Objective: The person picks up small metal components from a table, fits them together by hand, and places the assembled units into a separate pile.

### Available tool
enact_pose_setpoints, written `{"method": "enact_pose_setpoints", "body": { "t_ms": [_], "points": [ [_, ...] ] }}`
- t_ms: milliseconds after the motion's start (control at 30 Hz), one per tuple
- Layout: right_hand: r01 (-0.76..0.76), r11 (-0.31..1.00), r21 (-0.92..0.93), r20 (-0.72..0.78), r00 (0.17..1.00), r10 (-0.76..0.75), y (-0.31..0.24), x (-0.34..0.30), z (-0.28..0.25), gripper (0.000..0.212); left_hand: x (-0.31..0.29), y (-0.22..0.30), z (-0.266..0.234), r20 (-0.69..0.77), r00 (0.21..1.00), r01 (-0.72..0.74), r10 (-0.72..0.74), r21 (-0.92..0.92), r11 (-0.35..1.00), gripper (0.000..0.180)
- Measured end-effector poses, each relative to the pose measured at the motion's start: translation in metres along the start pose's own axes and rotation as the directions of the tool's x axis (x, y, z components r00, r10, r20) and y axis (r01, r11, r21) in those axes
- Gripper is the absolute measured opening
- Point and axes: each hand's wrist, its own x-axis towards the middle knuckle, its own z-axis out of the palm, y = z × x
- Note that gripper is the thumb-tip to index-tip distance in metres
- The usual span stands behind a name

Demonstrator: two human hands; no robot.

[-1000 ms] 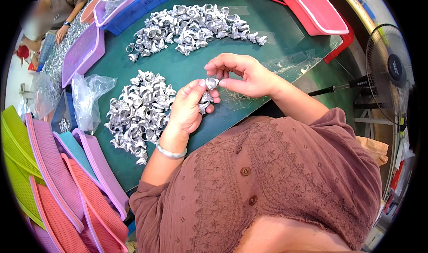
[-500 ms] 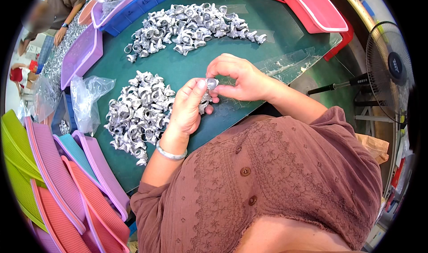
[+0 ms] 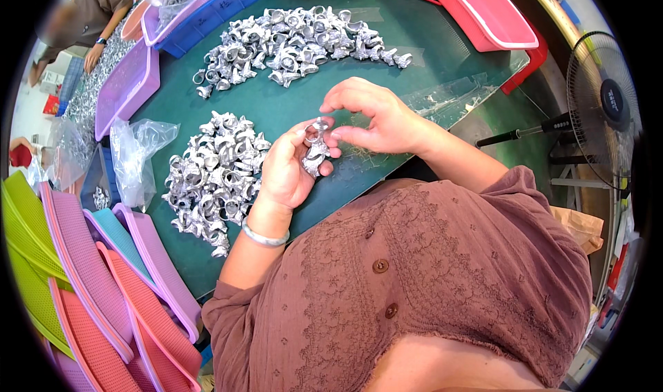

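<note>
Silvery metal castings (image 3: 315,156) with ring-shaped openings rest in my left hand (image 3: 280,174), its fingers curled beneath them and its thumb beside them. How many pieces lie there I cannot tell. My right hand (image 3: 387,121) is just to the right, thumb and forefinger apart, with nothing visible between them. Left of my left hand is a heap of similar castings (image 3: 210,174) on the dark green table (image 3: 373,81). A second, longer heap of castings (image 3: 293,43) spreads across the table's far side.
Purple trays (image 3: 128,88) and a blue crate (image 3: 228,8) line the far left. A clear plastic bag (image 3: 135,160) and stacked coloured baskets (image 3: 83,268) are at left. Far right, a red tray (image 3: 480,12) and a fan (image 3: 601,109). Another person's arm (image 3: 103,40) is far left.
My right thumb and fingers have come off the casting and spread apart. The left hand has opened slightly, tilting the castings so they show more fully.
</note>
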Motion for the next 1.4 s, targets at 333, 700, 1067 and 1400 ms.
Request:
{"method": "enact_pose_setpoints", "body": {
  "t_ms": [333, 700, 1067, 1400],
  "points": [
    [-0.146, 0.928, -0.342, -0.055, 0.989, 0.136, 0.032, -0.006, -0.027, 0.019, 0.000, 0.001, -0.007, 0.080, 0.997, -0.003, 0.011, -0.101, 0.995, 0.038],
    [-0.278, 0.590, -0.758, -0.143, 0.953, 0.266, 0.081, 0.028, -0.032, 0.028, -0.001, 0.001, -0.013, 0.120, 0.991, -0.036, 0.056, -0.167, 0.985, 0.018],
    [-0.304, 0.911, -0.280, -0.038, 0.951, 0.306, 0.050, 0.028, -0.029, 0.012, -0.002, 0.003, -0.011, 0.032, 0.997, -0.058, 0.064, -0.161, 0.985, 0.021],
    [0.131, 0.988, -0.082, 0.015, 0.991, -0.130, 0.004, 0.014, -0.003, 0.013, 0.000, 0.001, -0.007, -0.038, 0.999, 0.007, -0.009, -0.037, 0.999, 0.031]
  ]
}}
